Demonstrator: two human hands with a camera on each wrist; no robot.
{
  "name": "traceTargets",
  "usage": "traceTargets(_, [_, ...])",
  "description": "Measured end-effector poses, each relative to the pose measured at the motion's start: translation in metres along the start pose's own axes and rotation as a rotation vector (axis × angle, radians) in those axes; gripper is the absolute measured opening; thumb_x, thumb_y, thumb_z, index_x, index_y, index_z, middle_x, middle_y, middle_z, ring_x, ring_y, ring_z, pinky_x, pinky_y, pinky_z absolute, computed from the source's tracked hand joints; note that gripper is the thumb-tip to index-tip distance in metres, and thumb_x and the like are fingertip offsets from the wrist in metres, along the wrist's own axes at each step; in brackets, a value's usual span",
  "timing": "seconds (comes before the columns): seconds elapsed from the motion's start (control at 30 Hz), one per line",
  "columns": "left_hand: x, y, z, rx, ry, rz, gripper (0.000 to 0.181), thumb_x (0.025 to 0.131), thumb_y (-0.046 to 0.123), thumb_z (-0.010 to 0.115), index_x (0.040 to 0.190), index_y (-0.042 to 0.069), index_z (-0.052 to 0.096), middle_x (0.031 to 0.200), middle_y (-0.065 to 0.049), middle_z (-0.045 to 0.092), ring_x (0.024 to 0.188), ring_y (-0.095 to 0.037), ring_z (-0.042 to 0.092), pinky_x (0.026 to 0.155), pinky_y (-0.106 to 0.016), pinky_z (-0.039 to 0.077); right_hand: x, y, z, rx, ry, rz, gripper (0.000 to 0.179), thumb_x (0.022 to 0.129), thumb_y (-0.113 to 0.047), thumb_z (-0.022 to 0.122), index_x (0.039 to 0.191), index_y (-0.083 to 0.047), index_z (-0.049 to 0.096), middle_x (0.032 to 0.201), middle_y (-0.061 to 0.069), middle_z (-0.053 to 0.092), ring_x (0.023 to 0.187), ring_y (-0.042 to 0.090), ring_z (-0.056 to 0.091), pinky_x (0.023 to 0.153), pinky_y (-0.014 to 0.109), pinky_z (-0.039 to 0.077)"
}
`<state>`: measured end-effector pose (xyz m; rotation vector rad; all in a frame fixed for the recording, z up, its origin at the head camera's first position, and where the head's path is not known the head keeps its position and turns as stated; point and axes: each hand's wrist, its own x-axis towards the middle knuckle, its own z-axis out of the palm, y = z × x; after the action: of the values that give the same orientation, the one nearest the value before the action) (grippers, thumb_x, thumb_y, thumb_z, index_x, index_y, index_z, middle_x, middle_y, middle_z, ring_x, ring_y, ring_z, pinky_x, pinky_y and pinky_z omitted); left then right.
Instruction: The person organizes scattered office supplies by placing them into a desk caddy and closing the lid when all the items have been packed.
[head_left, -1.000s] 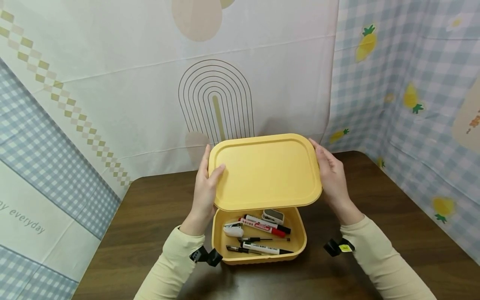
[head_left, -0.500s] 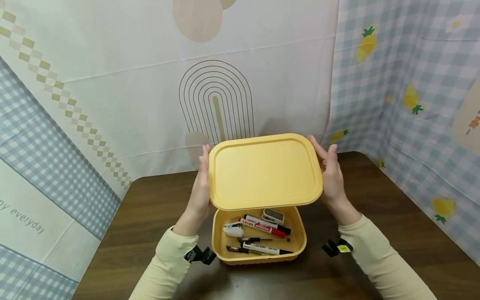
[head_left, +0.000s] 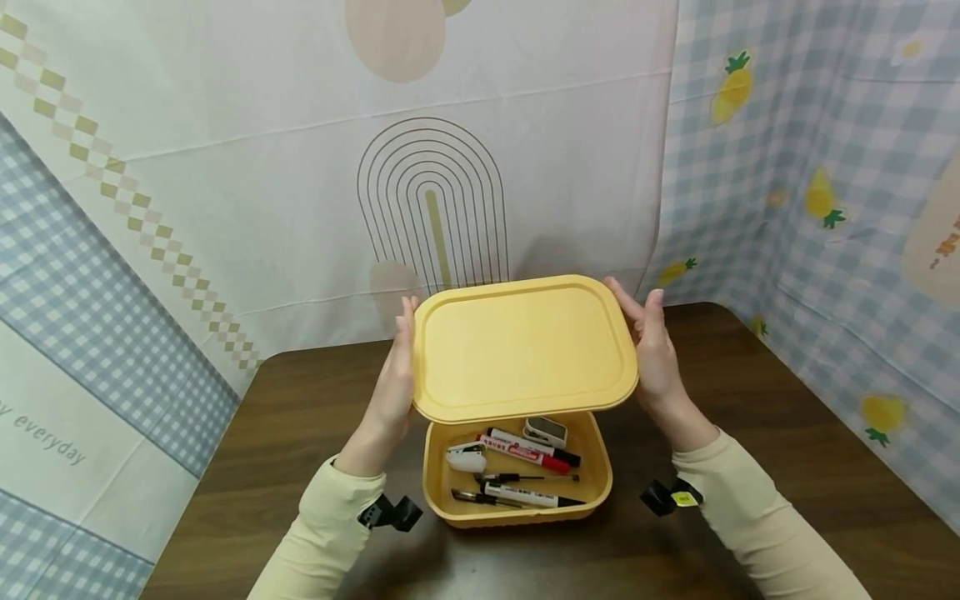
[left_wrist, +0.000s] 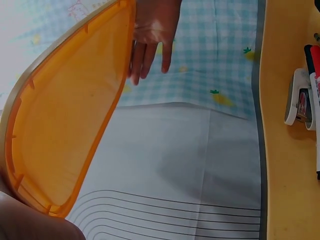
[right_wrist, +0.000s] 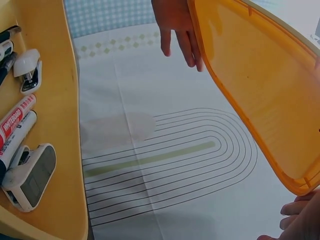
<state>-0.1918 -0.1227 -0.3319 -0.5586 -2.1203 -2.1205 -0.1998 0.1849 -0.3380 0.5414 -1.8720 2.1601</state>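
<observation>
A yellow lid is held up between both hands, above and behind the yellow box. Along its left edge lies my left hand, fingers straight and thumb off the top face. My right hand supports the opposite edge, its thumb pointing up away from the lid. Both wrist views show the lid's underside, with small tabs along the rim. Inside the box are a white stapler, a red marker, a black-capped marker, a thin black pen and a white device with a grey panel.
The box stands on a dark wooden table. Behind it hangs a pale printed cloth, and a blue checked cloth with pineapple prints rises at the right.
The left thumb has come off the lid's top and the right thumb has lifted away from its edge. The lid has shifted slightly left and down in the head view. The box stays put.
</observation>
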Motion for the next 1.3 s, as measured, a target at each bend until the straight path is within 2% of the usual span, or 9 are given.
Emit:
traceTargets(0.1, [-0.001,0.001,-0.001,0.015,0.008,-0.008,0.071,0.106,0.058,0.015,0.162,0.018,-0.006,0.168,0.009,0.004,0.15,-0.005,0.003,0.122,-0.035,0.007,0.0,0.002,0.0,-0.005,-0.026,-0.004,0.074,0.105,-0.058,0.012,0.161,-0.01,0.022,0.166,0.006,0.021,0.149,0.029,0.027,0.104,0.019,0.041])
traceTargets(0.33, [-0.006,-0.002,-0.002,-0.037,-0.004,-0.027,0.071,0.107,0.057,0.016,0.162,0.019,-0.007,0.168,0.005,0.002,0.151,-0.009,0.005,0.122,-0.036,0.012,-0.002,0.004,0.001,-0.05,-0.063,-0.006,0.072,0.106,-0.056,0.012,0.161,-0.01,0.021,0.168,0.006,0.016,0.148,0.032,0.027,0.1,0.018,0.044])
traceTargets(0.5, [-0.01,-0.008,-0.003,-0.045,-0.004,-0.043,0.07,0.107,0.056,0.016,0.162,0.019,-0.007,0.168,0.006,0.002,0.151,-0.01,0.005,0.122,-0.037,0.012,-0.006,0.008,0.002,-0.077,-0.063,0.012,0.068,0.108,-0.053,0.011,0.161,-0.012,0.022,0.167,0.004,0.017,0.152,0.023,0.017,0.105,0.016,0.038])
traceTargets(0.67, [-0.015,-0.015,-0.004,-0.024,-0.008,-0.067,0.067,0.108,0.052,0.015,0.162,0.019,-0.007,0.169,0.003,0.001,0.152,-0.012,0.0,0.122,-0.04,0.008,-0.011,0.013,0.002,-0.128,-0.053,0.026,0.067,0.108,-0.051,0.01,0.16,-0.01,0.024,0.166,0.005,0.02,0.153,0.021,0.013,0.106,0.014,0.035])
traceTargets(0.73, [-0.017,-0.018,-0.004,-0.005,-0.007,-0.078,0.066,0.109,0.051,0.015,0.162,0.019,-0.007,0.169,0.002,0.001,0.152,-0.012,-0.002,0.122,-0.041,0.006,-0.013,0.016,0.002,-0.156,-0.05,0.039,0.069,0.108,-0.053,0.01,0.16,-0.01,0.025,0.166,0.005,0.022,0.153,0.02,0.013,0.11,0.018,0.032])
traceTargets(0.83, [-0.019,-0.023,-0.004,0.019,-0.007,-0.092,0.065,0.109,0.05,0.013,0.162,0.019,-0.007,0.169,0.001,0.001,0.152,-0.014,-0.005,0.123,-0.043,0.003,-0.016,0.02,0.001,-0.203,-0.043,0.05,0.071,0.108,-0.053,0.011,0.159,-0.008,0.027,0.166,0.005,0.021,0.154,0.018,0.007,0.12,0.031,0.019])
traceTargets(0.93, [-0.021,-0.028,-0.004,0.026,-0.008,-0.103,0.065,0.109,0.05,0.014,0.162,0.018,-0.007,0.169,0.001,0.002,0.153,-0.015,-0.005,0.123,-0.043,0.002,-0.019,0.026,-0.001,-0.234,-0.036,0.047,0.07,0.109,-0.051,0.011,0.158,-0.006,0.029,0.166,0.006,0.02,0.154,0.017,0.003,0.122,0.044,0.006])
traceTargets(1.13, [-0.025,-0.039,-0.005,0.024,-0.009,-0.131,0.065,0.11,0.049,0.015,0.162,0.017,-0.006,0.169,-0.004,0.001,0.153,-0.019,-0.003,0.122,-0.046,0.003,-0.029,0.042,-0.002,-0.245,-0.024,0.086,0.069,0.109,-0.05,0.011,0.158,-0.006,0.03,0.167,0.008,0.017,0.154,0.021,0.003,0.122,0.049,0.004])
traceTargets(1.3, [-0.027,-0.049,-0.007,0.062,-0.028,-0.141,0.063,0.112,0.042,0.019,0.162,0.014,-0.006,0.169,-0.007,0.0,0.154,-0.023,-0.004,0.122,-0.048,0.001,-0.035,0.051,-0.002,-0.267,-0.005,0.119,0.069,0.11,-0.049,0.012,0.157,-0.003,0.031,0.166,0.01,0.02,0.154,0.023,0.005,0.122,0.049,0.004])
